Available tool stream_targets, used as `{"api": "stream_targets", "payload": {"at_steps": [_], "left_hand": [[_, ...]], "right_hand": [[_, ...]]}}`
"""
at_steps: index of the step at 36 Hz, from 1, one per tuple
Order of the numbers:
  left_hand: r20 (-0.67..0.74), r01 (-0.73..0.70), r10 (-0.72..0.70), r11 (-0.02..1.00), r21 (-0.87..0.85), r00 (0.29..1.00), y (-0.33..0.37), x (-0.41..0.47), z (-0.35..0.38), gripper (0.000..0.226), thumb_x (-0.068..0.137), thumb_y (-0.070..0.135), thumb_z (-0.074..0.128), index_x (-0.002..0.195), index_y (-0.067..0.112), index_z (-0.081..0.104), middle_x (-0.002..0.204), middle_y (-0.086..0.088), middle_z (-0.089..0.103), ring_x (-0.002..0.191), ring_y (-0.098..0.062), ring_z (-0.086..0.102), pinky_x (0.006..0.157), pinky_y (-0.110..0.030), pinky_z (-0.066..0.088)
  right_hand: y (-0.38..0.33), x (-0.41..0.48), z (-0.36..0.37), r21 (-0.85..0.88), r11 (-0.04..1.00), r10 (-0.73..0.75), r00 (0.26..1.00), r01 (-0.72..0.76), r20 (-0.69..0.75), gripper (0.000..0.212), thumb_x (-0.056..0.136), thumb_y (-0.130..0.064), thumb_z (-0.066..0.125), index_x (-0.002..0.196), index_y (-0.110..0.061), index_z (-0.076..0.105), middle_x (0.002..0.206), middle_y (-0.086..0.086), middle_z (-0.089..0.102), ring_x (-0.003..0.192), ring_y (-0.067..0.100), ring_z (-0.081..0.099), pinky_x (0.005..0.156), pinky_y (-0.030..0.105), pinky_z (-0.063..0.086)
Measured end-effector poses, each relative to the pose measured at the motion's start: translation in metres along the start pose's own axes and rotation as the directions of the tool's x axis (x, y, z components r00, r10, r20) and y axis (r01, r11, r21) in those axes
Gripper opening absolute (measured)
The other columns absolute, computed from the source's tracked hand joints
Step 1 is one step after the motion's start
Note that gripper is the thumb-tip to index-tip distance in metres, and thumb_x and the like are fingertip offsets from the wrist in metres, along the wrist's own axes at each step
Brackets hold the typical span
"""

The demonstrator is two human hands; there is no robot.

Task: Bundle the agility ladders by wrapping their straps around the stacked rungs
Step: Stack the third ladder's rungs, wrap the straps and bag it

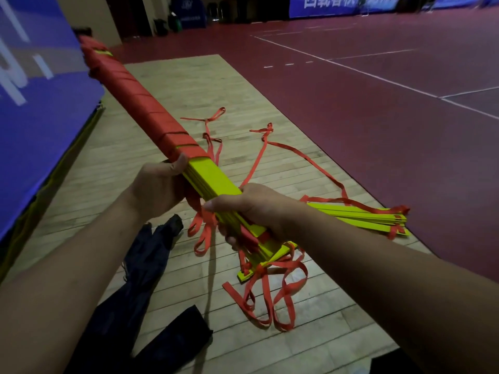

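L hand (159, 184) curls tight round the rung stack (213, 175) right at the edge of the red strap wrap (151, 109), thumb on the last turn. R hand (251, 209) clamps the stack's bare yellow end nearer me, some strap under the fingers. Stack's up in the air, angled away to my left. Rungs look thin, stiff, light, prob slick on each other, so squeeze the flat faces or they fan. Loose straps (270, 287) hang below the stack: limp, tangle-prone. Second ladder (364, 214) lies right of the stack.
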State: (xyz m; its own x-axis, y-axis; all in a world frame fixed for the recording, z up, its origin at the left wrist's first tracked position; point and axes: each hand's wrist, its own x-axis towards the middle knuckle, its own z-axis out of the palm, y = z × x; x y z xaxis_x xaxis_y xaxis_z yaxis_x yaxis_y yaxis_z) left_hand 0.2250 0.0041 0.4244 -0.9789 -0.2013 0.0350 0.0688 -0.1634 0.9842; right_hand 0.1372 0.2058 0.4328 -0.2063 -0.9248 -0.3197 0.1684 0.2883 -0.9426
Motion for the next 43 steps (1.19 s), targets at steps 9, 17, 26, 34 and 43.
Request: {"api": "stream_targets", "payload": {"at_steps": [9,17,26,34,43], "left_hand": [[-0.25,0.315,-0.229,0.866,0.389,0.941,0.0,0.013,0.02,0.067,0.079,0.071,0.051,0.092,0.006,0.063,0.057,-0.003,0.055,0.049,-0.019,0.054,0.058,-0.032,0.046],[-0.388,0.185,-0.049,0.929,0.32,0.92,-0.017,0.022,0.022,0.046,0.074,0.054,0.076,0.083,0.01,0.062,0.059,0.002,0.051,0.053,-0.014,0.048,0.056,-0.027,0.04],[-0.16,0.066,-0.057,0.996,0.053,0.986,-0.004,0.006,0.015,0.037,0.075,0.037,0.071,0.095,0.006,0.064,0.082,-0.01,0.065,0.08,-0.027,0.064,0.082,-0.041,0.051],[-0.099,0.204,-0.196,0.976,0.078,0.976,0.002,-0.001,0.004,0.043,0.082,0.042,0.062,0.103,0.006,0.07,0.101,-0.019,0.07,0.095,-0.036,0.065,0.095,-0.048,0.047],[-0.3,0.436,-0.34,0.823,0.365,0.892,-0.007,0.012,0.026,0.077,0.07,0.077,0.057,0.094,0.004,0.065,0.058,-0.004,0.051,0.049,-0.02,0.052,0.055,-0.029,0.043]], "right_hand": [[0.006,0.021,0.006,-0.656,0.734,-0.294,0.79,-0.173,-0.538,0.038,0.087,-0.042,0.075,0.095,-0.009,0.058,0.079,0.005,0.066,0.067,0.021,0.068,0.058,0.037,0.056],[0.033,0.03,0.036,-0.79,0.588,-0.459,0.732,-0.175,-0.504,0.048,0.095,-0.038,0.059,0.131,-0.015,0.039,0.11,0.004,0.053,0.093,0.02,0.059,0.073,0.03,0.049],[0.012,0.016,0.004,0.123,0.99,0.06,0.994,-0.071,0.089,0.057,0.09,-0.036,0.071,0.131,-0.004,0.049,0.116,0.02,0.069,0.103,0.034,0.071,0.086,0.045,0.06],[-0.002,0.009,0.014,-0.007,1.0,-0.008,0.996,0.007,-0.092,0.035,0.091,-0.019,0.072,0.109,0.008,0.059,0.074,0.018,0.069,0.057,0.026,0.067,0.057,0.033,0.058],[0.007,0.014,0.015,-0.841,0.411,-0.387,0.767,-0.353,-0.511,0.033,0.09,-0.045,0.068,0.095,-0.015,0.056,0.072,-0.003,0.049,0.071,0.019,0.059,0.062,0.031,0.047]]}}
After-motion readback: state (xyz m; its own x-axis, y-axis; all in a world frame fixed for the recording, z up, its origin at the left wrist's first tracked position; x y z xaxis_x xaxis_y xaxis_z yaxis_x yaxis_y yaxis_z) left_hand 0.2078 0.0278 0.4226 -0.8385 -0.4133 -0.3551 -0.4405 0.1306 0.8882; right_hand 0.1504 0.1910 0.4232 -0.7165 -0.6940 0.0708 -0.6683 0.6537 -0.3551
